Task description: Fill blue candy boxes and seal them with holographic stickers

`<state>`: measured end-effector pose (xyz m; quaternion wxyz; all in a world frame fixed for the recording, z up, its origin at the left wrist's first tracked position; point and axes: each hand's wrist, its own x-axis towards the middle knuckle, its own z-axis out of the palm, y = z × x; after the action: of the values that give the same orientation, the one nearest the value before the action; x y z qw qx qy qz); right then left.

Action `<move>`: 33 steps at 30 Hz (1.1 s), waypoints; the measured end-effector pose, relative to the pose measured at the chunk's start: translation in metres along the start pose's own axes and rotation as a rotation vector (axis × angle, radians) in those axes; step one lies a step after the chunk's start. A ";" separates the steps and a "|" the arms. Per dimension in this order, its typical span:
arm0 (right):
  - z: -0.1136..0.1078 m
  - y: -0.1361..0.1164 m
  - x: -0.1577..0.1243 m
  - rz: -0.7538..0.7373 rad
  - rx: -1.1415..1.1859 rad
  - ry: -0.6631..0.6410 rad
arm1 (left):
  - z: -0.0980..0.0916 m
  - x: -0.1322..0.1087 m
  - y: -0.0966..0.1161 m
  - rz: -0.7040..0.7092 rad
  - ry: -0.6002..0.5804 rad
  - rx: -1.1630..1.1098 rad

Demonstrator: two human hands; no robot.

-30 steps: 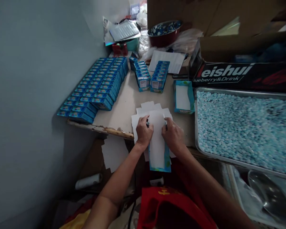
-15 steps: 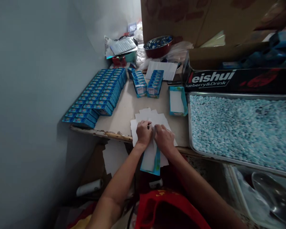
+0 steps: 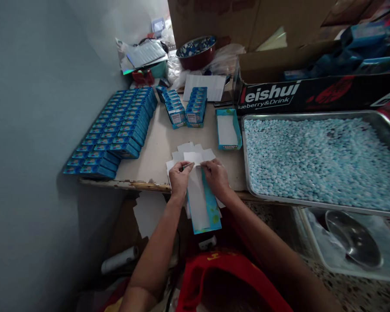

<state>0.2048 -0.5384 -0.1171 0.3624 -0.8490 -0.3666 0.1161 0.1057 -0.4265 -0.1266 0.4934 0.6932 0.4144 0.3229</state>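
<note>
A long blue carton, white inside and partly folded, points toward me over the table's front edge. My left hand pinches the left corner of its far end. At the right corner of the same end my right hand has its fingers closed on the card. Between the fingertips a white end flap stands out. Under the carton lie several flat white card blanks. Beyond my right hand sits a formed blue tray box, its white inside facing up.
Rows of small blue boxes stand at the left by the wall. Two filled display boxes are at the back. On the right is a metal tray of pale blue candies, with a black carton behind it. A metal scoop lies below.
My view has swung a little to the right. My fingers have shifted to the carton's far corners, and its far flap and blue side now show more.
</note>
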 end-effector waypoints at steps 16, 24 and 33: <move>0.021 0.003 0.039 0.008 -0.122 0.050 | 0.008 0.013 -0.005 0.075 0.159 0.133; 0.003 -0.006 0.032 -0.044 -0.164 -0.121 | 0.005 -0.001 -0.004 -0.054 0.080 -0.047; -0.009 -0.013 0.030 -0.132 -0.263 -0.115 | 0.027 -0.004 0.011 -0.039 0.062 0.004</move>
<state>0.2229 -0.5157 -0.0996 0.2332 -0.8551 -0.4540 0.0915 0.1304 -0.4433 -0.1244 0.4852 0.6757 0.4435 0.3338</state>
